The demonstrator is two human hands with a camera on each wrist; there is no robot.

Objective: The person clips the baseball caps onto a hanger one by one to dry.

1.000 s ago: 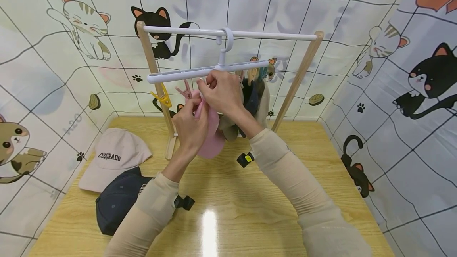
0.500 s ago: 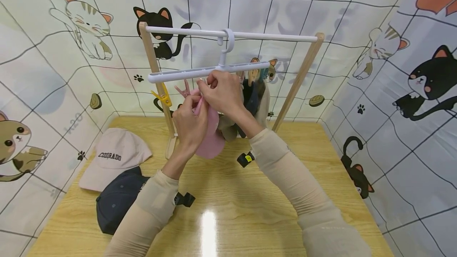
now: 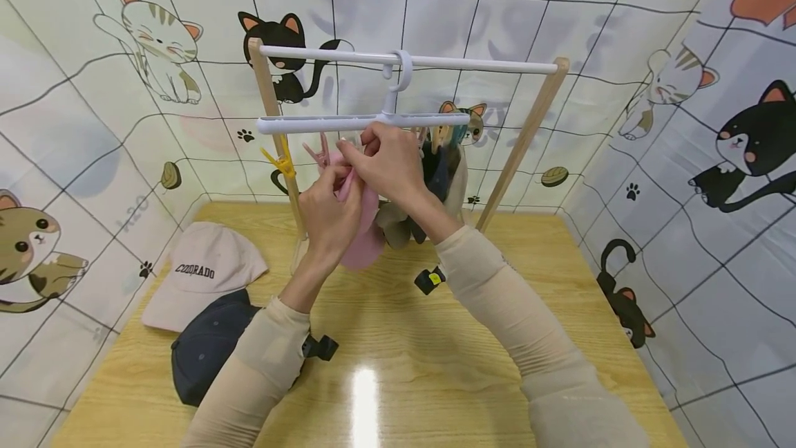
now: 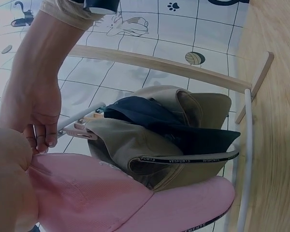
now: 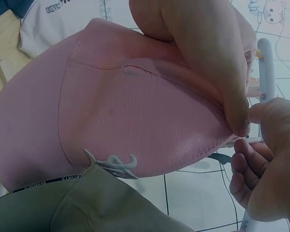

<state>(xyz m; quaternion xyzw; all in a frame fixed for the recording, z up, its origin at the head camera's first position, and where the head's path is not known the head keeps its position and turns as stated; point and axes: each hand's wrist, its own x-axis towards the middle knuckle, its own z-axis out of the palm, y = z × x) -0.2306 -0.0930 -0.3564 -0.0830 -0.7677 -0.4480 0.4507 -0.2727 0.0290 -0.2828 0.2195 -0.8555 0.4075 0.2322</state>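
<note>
My left hand (image 3: pixel 331 209) pinches the top of a pink cap (image 5: pixel 121 116), which hangs brim down below the white hanger (image 3: pixel 311 124). Close by, just under the middle of the hanger's bar, my right hand (image 3: pixel 392 161) has its thumb and curled fingers round a pale clothespin (image 5: pixel 251 140) at the cap's edge; most of this pin is hidden. Left of the hands, a yellow clothespin (image 3: pixel 281 161) and a pink clothespin (image 3: pixel 320 152) dangle from the bar. An olive cap (image 4: pixel 135 145), a navy cap (image 4: pixel 159 118) and a beige cap (image 4: pixel 166 99) hang on its right half.
The hanger hooks over the white rail (image 3: pixel 479 62) of a wooden-legged rack (image 3: pixel 525 140). On the table (image 3: pixel 472 365) at left lie a pale pink cap (image 3: pixel 208 265) lettered COLORADO and a dark navy cap (image 3: pixel 211 344), partly behind my left forearm. Cat-print cloth surrounds the table.
The hanger's left end has risen, so the bar now sits nearly level. The pink cap's brim has shifted slightly up and left. Both hands keep nearly the same place.
</note>
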